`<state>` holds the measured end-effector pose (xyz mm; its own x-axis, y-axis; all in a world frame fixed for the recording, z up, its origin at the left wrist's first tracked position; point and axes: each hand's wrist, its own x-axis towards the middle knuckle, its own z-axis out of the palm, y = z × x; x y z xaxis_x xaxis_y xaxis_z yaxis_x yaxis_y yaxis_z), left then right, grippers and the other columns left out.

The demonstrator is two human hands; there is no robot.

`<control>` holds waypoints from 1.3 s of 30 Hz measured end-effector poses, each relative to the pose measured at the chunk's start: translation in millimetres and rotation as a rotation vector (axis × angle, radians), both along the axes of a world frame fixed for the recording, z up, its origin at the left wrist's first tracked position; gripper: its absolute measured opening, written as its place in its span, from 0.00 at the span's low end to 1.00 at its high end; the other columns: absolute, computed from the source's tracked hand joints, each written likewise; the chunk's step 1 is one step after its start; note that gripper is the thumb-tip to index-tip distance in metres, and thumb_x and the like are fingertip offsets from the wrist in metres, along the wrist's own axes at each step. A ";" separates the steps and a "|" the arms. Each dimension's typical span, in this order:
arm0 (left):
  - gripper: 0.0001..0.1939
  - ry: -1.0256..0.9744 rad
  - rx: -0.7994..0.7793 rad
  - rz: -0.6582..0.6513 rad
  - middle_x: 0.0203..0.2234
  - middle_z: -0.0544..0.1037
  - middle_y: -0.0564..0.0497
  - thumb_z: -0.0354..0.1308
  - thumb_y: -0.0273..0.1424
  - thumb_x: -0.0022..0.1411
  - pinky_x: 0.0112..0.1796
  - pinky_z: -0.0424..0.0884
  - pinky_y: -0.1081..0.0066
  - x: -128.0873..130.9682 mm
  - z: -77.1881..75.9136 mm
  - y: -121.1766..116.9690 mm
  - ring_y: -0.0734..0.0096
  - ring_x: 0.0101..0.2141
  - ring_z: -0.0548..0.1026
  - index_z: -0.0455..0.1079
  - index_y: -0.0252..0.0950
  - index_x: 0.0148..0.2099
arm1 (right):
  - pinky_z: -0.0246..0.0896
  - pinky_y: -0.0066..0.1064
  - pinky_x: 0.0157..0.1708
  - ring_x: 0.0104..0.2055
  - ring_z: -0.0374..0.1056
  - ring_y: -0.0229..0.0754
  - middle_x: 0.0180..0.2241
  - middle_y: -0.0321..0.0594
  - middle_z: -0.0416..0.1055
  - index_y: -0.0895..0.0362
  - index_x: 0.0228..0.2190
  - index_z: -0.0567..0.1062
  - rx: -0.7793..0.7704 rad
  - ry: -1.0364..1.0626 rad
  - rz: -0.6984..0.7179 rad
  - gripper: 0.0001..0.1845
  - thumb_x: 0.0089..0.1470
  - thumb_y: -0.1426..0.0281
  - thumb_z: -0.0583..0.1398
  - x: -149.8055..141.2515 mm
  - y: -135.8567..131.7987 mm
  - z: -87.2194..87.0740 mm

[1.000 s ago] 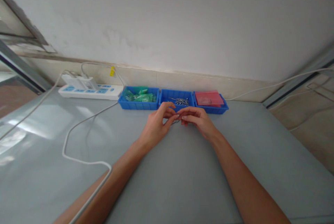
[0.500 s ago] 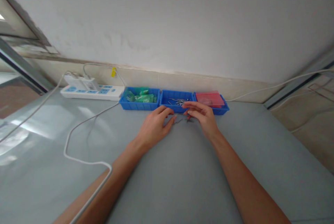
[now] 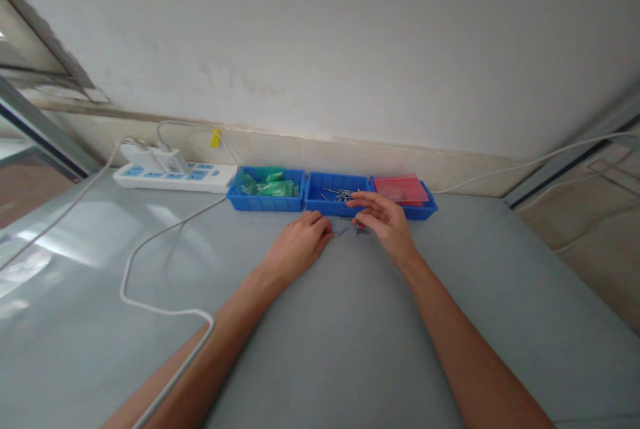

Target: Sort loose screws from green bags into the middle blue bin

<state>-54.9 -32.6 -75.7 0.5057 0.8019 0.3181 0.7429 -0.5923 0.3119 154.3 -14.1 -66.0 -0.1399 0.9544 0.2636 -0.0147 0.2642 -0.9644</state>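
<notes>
My left hand point(image 3: 301, 240) rests on the grey table, thumb and fingers pinched on the end of a thin metal screw point(image 3: 341, 232). My right hand point(image 3: 387, 221) is just in front of the middle blue bin point(image 3: 330, 205); its thumb and index finger close on a small screw point(image 3: 357, 229), while the other fingers stay raised. Further loose screws point(image 3: 365, 231) lie under the right fingertips, partly hidden. Inside the middle bin is a pile of silver screws point(image 3: 343, 195).
The left blue bin point(image 3: 265, 203) holds green-and-clear packets point(image 3: 273, 187). Red plastic bags point(image 3: 403, 189) fill the right blue bin point(image 3: 425, 213). A white power strip point(image 3: 215, 182) with plugged-in adapters stands at left; a white cable point(image 3: 165, 311) crosses the table and my left forearm.
My left thumb and fingers have closed together on the screw end. My right hand has shifted only slightly, staying over the loose screws.
</notes>
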 end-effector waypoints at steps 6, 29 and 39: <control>0.07 -0.199 -0.047 0.054 0.35 0.78 0.48 0.51 0.31 0.72 0.38 0.72 0.68 2.1 -0.4 0.6 0.64 0.35 0.77 0.69 0.37 0.43 | 0.69 0.33 0.32 0.28 0.71 0.39 0.29 0.38 0.78 0.54 0.40 0.80 -0.030 -0.090 0.027 0.15 0.48 0.70 0.64 -0.7 -2.5 -1.6; 0.04 -0.523 -0.089 -0.061 0.31 0.79 0.54 0.56 0.34 0.70 0.36 0.74 0.74 10.4 3.8 -6.1 0.72 0.33 0.79 0.65 0.39 0.42 | 0.69 0.32 0.32 0.27 0.73 0.39 0.25 0.36 0.79 0.54 0.30 0.84 -0.188 -0.031 0.218 0.07 0.44 0.68 0.68 -3.3 -0.6 -2.9; 0.16 -0.101 0.068 -0.163 0.56 0.76 0.41 0.52 0.35 0.73 0.60 0.67 0.50 11.0 -3.5 -6.1 0.53 0.59 0.70 0.71 0.37 0.58 | 0.69 0.33 0.33 0.34 0.75 0.42 0.45 0.44 0.81 0.52 0.44 0.82 -0.066 0.011 -0.008 0.19 0.47 0.69 0.65 1.9 2.1 -0.7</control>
